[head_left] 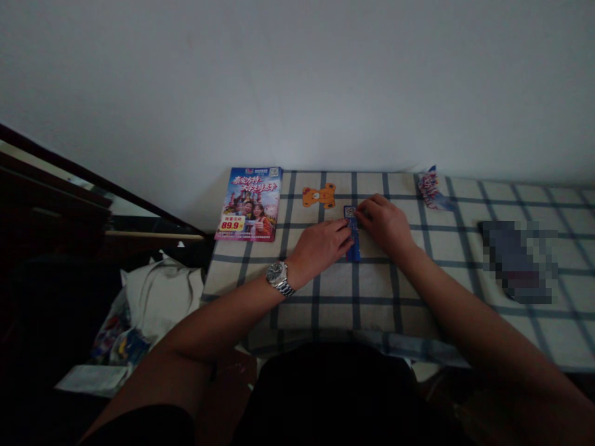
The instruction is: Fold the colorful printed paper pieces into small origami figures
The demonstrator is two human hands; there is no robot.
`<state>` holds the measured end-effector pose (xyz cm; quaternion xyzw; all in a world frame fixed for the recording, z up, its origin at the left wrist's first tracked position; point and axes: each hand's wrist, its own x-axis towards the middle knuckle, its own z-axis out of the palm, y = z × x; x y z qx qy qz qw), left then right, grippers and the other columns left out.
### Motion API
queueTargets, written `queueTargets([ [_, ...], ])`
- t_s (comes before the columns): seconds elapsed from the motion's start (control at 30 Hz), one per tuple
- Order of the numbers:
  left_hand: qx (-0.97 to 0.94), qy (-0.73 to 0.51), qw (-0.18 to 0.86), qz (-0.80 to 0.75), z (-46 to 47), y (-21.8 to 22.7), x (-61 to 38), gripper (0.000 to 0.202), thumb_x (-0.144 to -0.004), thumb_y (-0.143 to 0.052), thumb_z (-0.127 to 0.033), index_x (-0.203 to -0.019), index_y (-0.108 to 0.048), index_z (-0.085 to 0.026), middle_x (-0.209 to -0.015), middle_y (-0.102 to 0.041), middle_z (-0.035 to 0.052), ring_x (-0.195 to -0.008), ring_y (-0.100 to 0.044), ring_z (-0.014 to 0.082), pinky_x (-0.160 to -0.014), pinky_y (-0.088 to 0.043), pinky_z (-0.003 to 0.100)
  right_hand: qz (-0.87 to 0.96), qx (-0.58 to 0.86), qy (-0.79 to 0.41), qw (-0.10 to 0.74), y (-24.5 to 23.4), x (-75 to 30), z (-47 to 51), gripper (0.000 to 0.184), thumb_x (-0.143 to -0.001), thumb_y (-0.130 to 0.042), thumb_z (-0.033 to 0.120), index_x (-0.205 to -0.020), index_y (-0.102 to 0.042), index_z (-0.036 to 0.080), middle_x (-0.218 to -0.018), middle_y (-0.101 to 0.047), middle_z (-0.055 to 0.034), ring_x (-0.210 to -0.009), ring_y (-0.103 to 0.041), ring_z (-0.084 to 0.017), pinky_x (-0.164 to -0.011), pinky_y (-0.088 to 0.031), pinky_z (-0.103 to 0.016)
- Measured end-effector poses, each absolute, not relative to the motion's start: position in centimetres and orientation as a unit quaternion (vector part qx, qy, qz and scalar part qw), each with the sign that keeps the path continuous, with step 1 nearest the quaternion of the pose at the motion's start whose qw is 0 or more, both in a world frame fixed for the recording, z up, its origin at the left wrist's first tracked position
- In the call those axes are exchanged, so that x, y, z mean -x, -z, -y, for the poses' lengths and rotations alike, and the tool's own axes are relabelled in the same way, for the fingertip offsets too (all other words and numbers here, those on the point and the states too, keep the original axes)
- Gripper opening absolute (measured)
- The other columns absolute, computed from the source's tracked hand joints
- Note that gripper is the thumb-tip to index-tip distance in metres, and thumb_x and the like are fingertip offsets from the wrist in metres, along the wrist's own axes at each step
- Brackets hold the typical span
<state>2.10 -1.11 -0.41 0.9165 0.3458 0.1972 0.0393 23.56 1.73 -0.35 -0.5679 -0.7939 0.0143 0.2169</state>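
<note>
A: What sits nearest the camera?

B: Two bare forearms reach out over a bench point(372, 297) covered in a checked cloth, with a steel wristwatch point(277, 276) on the left wrist. Below the bench's left edge, a white bag point(160, 291) slumps among coloured papers.

A: And the hands?

B: Both meet on a narrow blue strip point(354, 249) lying flat near the middle of the bench, its long side running away from the person. The left hand point(320, 246) rests over the strip's left edge, fingers point(343, 237) laid close together on the paper. The hold looks meant to pin it flat against the cloth. The right hand point(387, 224) comes in from the other side, fingers point(368, 214) bunched at the far end beside a printed code square. Whether they pinch the paper or only press on it cannot be told.

A: Beyond that?

B: An orange bear cut-out point(318, 196) lies just past the left hand, apart from the strip. A glossy flyer point(250, 203) lies face up at the far left corner, and a crumpled paper scrap point(430, 189) sits by the plain wall point(297, 80) to the right — both seemingly set aside, clear of the hands.
</note>
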Motion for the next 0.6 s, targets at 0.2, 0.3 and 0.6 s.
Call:
queueTargets([
  [0.2,-0.916,-0.203,0.034,-0.345,1.0,0.6,-2.1,0.024,-0.109,-0.055,-0.032,-0.113,-0.072,-0.016,-0.126,-0.072,0.0108,-0.106,-0.071,0.0224,-0.089,-0.060,0.038,0.786,0.582,0.009,0.209,0.3,-23.2,-3.4,0.015,-0.100,-0.059,0.028,-0.098,-0.073,0.022,-0.105,-0.070,-0.0113,-0.083,-0.066,-0.026,-0.062,-0.043,-0.036],
  [0.3,-0.914,-0.205,0.036,-0.348,1.0,0.7,-2.1,0.023,-0.107,-0.058,-0.032,-0.113,-0.073,-0.016,-0.126,-0.072,0.0104,-0.106,-0.071,0.0228,-0.090,-0.060,0.039,0.782,0.586,0.001,0.211,0.2,-23.2,-4.0,0.016,-0.099,-0.059,0.028,-0.098,-0.073,0.022,-0.104,-0.069,-0.0115,-0.081,-0.065,-0.026,-0.062,-0.044,-0.036],
  [0.6,-0.913,-0.209,0.049,-0.346,0.8,0.6,-1.9,0.024,-0.107,-0.058,-0.032,-0.115,-0.074,-0.016,-0.129,-0.072,0.0097,-0.111,-0.070,0.0231,-0.096,-0.060,0.040,0.784,0.557,-0.065,0.266,0.3,-24.3,-3.4,0.014,-0.099,-0.062,0.027,-0.101,-0.074,0.021,-0.102,-0.071,-0.0094,-0.084,-0.068,-0.025,-0.074,-0.051,-0.037],
])
